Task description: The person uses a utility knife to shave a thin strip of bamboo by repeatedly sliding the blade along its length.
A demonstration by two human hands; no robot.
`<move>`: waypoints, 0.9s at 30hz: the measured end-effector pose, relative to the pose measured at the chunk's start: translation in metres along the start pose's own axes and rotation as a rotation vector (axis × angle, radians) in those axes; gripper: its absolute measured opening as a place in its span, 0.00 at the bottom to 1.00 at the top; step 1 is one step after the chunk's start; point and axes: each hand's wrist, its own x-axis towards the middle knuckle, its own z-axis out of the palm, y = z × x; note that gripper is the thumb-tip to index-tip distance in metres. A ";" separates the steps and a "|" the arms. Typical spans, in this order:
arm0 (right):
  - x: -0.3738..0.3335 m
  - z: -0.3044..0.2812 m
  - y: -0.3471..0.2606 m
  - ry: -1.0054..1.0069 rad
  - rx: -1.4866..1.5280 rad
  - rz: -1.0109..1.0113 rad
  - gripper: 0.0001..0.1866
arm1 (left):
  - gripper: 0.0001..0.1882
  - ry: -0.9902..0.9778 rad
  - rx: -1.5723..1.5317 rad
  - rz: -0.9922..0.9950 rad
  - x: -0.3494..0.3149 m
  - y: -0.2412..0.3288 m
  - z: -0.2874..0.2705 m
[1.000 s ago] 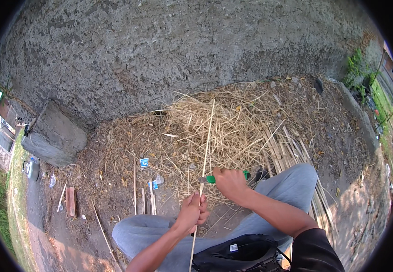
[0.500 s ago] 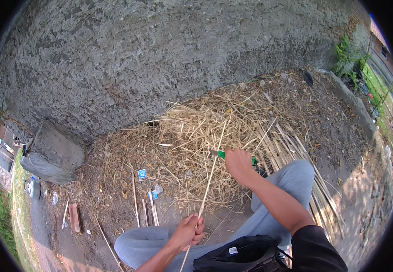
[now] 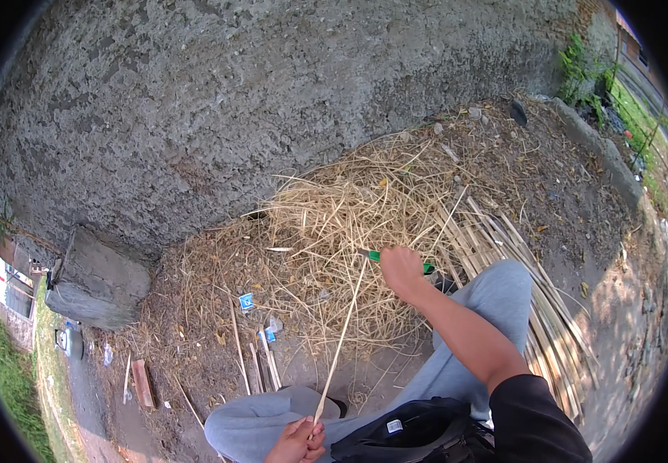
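Observation:
My left hand (image 3: 299, 440), low in the view near my bent knee, is closed round a thin pale bamboo strip (image 3: 340, 343). The strip slants up and away to the right. At its far end my right hand (image 3: 403, 272) grips the green handle of a knife (image 3: 375, 255); the short blade points left and lies at the strip's tip, though I cannot tell if they touch. Beneath both is a heap of dry, curled shavings (image 3: 334, 224). A bundle of split bamboo strips (image 3: 534, 309) lies on the ground beside my right knee.
A rough grey wall (image 3: 257, 100) rises behind the shavings. At the left stands a concrete block (image 3: 106, 274). Short strips (image 3: 268, 359), a blue packet (image 3: 246, 302) and a reddish brick-like piece (image 3: 143, 383) lie on the ground. A black bag (image 3: 407, 432) rests at my lap.
My left hand has drawn the strip down toward me, so its far end now sits by the knife instead of well beyond it. The right hand with the knife stays nearly in place.

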 end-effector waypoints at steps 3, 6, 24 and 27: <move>0.012 -0.003 0.020 -0.074 -0.029 0.144 0.05 | 0.17 -0.035 0.099 0.124 -0.016 -0.020 -0.018; -0.001 0.001 0.013 -0.108 0.066 0.106 0.06 | 0.17 -0.011 0.066 0.098 -0.025 -0.020 -0.037; -0.031 -0.056 -0.025 0.011 0.196 -0.048 0.05 | 0.09 0.890 1.559 0.618 0.018 0.058 -0.046; -0.020 -0.066 -0.008 0.063 0.156 -0.022 0.05 | 0.08 1.067 1.702 0.577 0.024 0.089 -0.069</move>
